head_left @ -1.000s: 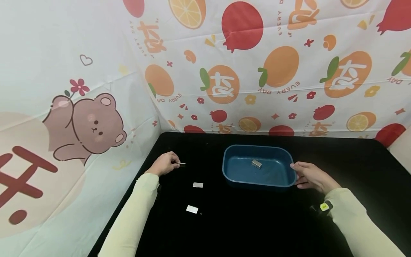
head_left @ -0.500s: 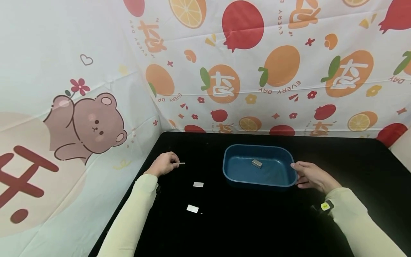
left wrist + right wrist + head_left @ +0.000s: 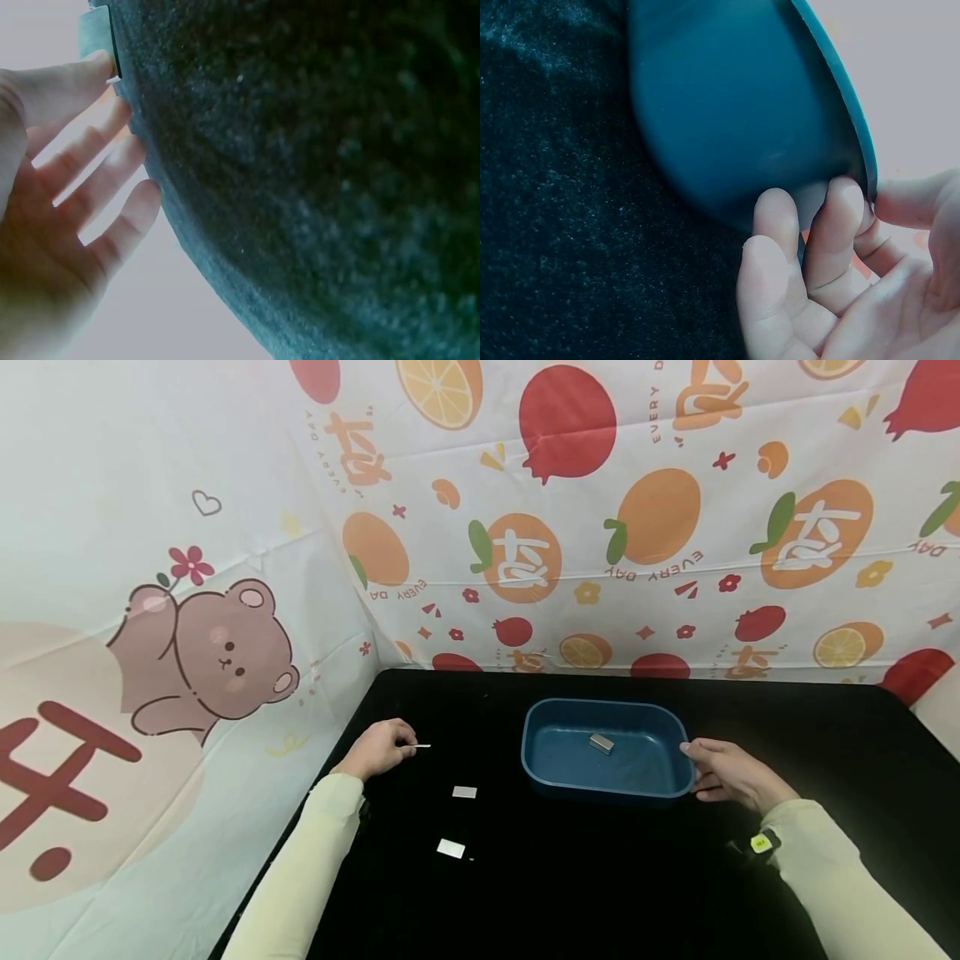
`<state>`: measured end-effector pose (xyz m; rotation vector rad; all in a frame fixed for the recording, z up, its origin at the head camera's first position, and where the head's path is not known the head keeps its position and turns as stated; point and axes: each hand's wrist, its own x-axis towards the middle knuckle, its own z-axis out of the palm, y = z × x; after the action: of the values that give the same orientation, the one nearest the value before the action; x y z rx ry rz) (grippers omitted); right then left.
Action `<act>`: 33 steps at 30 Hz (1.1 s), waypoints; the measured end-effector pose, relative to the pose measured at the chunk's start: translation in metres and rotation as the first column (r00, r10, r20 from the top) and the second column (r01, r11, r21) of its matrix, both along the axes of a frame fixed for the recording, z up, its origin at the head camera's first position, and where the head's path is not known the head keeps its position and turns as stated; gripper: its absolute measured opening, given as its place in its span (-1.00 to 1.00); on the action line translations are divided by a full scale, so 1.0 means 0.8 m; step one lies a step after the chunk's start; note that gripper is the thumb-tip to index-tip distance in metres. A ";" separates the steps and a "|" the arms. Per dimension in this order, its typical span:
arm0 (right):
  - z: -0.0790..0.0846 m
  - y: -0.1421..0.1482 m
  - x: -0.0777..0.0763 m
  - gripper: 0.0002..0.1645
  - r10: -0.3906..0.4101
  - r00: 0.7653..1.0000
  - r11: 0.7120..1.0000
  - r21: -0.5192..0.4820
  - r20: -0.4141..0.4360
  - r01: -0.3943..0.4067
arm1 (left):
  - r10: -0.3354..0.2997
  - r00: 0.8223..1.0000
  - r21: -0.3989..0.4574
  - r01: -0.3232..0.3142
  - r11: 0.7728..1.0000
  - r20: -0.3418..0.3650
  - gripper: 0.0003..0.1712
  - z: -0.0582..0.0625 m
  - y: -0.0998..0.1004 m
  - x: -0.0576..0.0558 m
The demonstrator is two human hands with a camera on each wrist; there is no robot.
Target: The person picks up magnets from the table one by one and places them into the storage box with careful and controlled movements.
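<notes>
My left hand (image 3: 378,749) pinches a thin, flat rectangular piece (image 3: 423,746) between thumb and fingers, low over the black table at the left. In the left wrist view this piece (image 3: 96,39) has a pale, smooth face and a dark edge; the thumb lies on it and the other fingers are spread. At the right, my right hand (image 3: 738,772) holds the right end of a blue plastic basin (image 3: 607,792), thumb at the rim and fingers against the outer wall (image 3: 727,112). Inside the basin lies a small silvery rectangular block (image 3: 601,743).
Two flat, silvery-white rectangles (image 3: 464,792) lie apart on the black, fuzzy table cover (image 3: 570,877), between my left arm and the basin. A tiny pale speck (image 3: 472,859) is beside the nearer one. Printed cloths (image 3: 600,610) hang behind and to the left.
The pinched piece has tilted from showing some of its face to nearly edge-on. My left hand has shifted slightly down and left. The right hand and basin stay in place.
</notes>
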<state>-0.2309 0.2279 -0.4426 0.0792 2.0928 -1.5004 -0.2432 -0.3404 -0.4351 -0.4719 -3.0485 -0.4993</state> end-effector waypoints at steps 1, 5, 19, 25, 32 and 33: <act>0.001 0.000 0.000 -0.61 -0.003 1.000 1.000 0.000 0.001 0.003 | 0.002 1.000 0.002 -0.002 1.000 -0.004 -0.90 0.001 0.000 0.001; 0.002 -0.001 0.002 -0.61 -0.005 1.000 1.000 -0.001 -0.001 0.005 | 0.008 1.000 0.004 -0.008 1.000 -0.010 -0.91 0.001 -0.002 0.003; 0.003 -0.002 0.003 -0.62 0.000 1.000 1.000 0.007 -0.010 0.000 | -0.016 0.999 0.013 0.017 1.000 -0.028 -0.92 0.023 0.015 0.012; 0.005 -0.002 0.002 -0.61 -0.005 1.000 1.000 0.006 -0.011 0.005 | -0.037 0.998 0.028 0.038 0.999 -0.053 -0.92 0.031 0.024 0.013; 0.004 -0.002 0.003 -0.61 -0.007 1.000 1.000 0.004 -0.006 0.007 | -0.040 0.998 0.021 0.041 0.999 -0.050 -0.91 0.032 0.030 0.014; 0.004 -0.002 0.003 -0.61 -0.007 1.000 1.000 0.005 -0.006 0.007 | -0.039 0.998 0.024 0.041 0.999 -0.047 -0.91 0.032 0.031 0.014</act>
<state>-0.2287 0.2261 -0.4396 0.0844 2.1030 -1.5018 -0.2321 -0.3159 -0.4096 -0.5368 -2.9901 -0.5194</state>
